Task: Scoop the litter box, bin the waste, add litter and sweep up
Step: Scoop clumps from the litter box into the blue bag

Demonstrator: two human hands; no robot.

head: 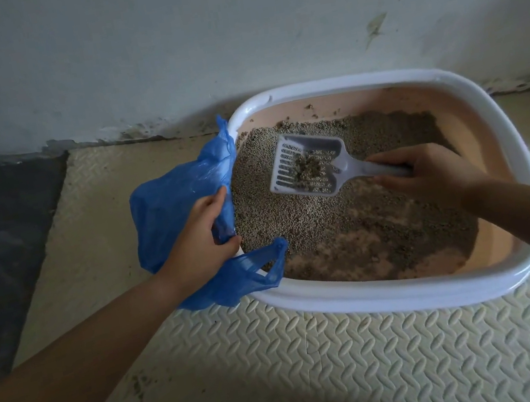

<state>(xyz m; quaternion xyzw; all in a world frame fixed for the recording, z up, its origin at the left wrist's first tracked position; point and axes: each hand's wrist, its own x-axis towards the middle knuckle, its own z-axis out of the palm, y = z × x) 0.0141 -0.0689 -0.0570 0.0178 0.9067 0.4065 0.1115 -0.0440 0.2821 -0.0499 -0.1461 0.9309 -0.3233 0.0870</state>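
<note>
Foam mat point(315, 365) carries everything. Litter box point(408, 296) sits at the mat's far edge against the wall point(231, 33), long side running left-right for us. Litter point(276, 219) is deep in the far and left part of the tray. Along the near edge it's scraped thin and the pink floor shows. Blue bag point(162, 216) hangs over the box's left rim, mostly outside on the mat, with one loop handle draped over the near-left corner. Our left hand point(201, 241) grips the bag at that rim, fingers curled into the plastic. The bag looks bunched, so we can't tell if the mouth is open. Scoop point(307, 168) is in the far-left half of the box over the litter, and our right hand point(424, 173) is clamped round its handle. The scoop's long axis runs roughly left-right: handle to the right, slotted head to the left and slightly toward the far-left corner. So the head points at the bag, which is just beside it to the left and not touching. A clump point(308, 166) sits mid-head. Our read is that we're mid-scoop, load sifted, bag next. The move is short and goes along the scoop's own axis. The left hand likely has to spread the mouth first, otherwise we risk dumping on the rim or the mat.
</note>
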